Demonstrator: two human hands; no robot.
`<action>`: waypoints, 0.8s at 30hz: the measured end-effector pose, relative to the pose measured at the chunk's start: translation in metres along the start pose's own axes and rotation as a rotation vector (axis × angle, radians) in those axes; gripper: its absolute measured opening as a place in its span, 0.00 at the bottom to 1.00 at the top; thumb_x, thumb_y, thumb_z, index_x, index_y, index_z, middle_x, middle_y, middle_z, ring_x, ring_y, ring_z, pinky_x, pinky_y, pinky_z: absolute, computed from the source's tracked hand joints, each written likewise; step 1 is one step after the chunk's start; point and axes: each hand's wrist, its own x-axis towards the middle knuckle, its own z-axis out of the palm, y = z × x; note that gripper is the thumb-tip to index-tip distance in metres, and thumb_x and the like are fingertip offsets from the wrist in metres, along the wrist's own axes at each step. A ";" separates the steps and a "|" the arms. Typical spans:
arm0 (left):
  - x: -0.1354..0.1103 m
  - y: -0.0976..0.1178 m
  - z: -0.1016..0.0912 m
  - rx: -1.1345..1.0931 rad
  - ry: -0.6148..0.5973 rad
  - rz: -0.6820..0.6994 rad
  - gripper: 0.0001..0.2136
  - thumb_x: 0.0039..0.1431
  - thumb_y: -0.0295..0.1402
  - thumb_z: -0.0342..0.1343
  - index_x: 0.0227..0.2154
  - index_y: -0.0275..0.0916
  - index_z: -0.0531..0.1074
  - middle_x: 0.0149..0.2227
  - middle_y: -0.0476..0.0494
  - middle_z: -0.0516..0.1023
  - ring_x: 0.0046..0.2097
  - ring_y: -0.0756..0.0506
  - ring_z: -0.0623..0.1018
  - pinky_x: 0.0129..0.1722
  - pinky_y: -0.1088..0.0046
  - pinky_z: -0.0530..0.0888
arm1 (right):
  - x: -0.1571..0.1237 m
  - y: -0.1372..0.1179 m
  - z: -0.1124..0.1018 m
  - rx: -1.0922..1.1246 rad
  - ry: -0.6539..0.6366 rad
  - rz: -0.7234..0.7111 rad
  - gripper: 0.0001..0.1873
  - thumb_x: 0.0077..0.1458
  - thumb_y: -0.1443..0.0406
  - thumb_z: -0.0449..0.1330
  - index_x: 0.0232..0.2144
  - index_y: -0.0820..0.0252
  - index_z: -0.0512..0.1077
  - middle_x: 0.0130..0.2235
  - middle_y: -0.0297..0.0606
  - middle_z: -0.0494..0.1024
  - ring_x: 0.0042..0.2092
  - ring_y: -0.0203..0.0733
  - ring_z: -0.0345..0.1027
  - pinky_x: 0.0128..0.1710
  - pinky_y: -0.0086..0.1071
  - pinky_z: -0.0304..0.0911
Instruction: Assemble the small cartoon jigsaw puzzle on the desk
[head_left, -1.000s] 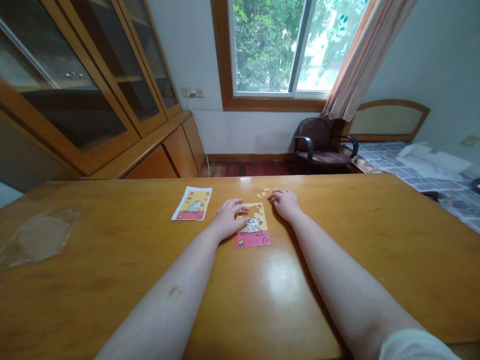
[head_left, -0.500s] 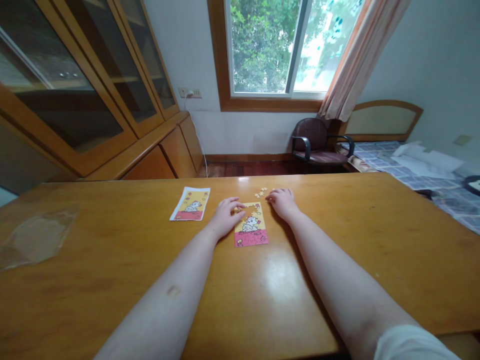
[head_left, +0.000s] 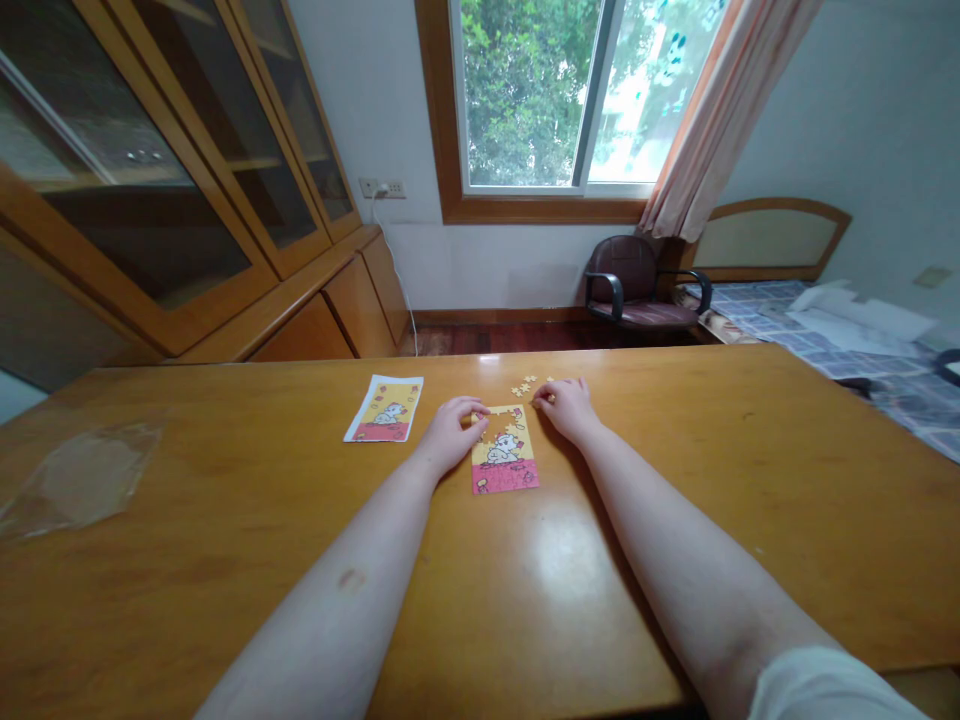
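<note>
Puzzle [head_left: 505,476] on tabletop [head_left: 480,610], gap in upper part.
Left hand [head_left: 448,434] at its left edge, grip part-open, covering less than 1 s ago; right hand [head_left: 570,410] by top-right corner, grip closure/hold: can't tell.

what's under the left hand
The left hand reaches over the upper left edge of the jigsaw puzzle, and the wooden table shows beside the hand. Whatever lies directly beneath it, including the covered bit of that edge, cannot be seen.
</note>
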 end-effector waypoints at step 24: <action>-0.001 0.001 0.000 0.050 0.087 0.182 0.05 0.55 0.35 0.60 0.34 0.44 0.79 0.46 0.45 0.77 0.50 0.43 0.74 0.56 0.59 0.69 | -0.014 -0.037 0.013 0.899 -0.317 0.013 0.08 0.44 0.64 0.66 0.29 0.62 0.77 0.28 0.36 0.78 0.31 0.37 0.69 0.35 0.32 0.63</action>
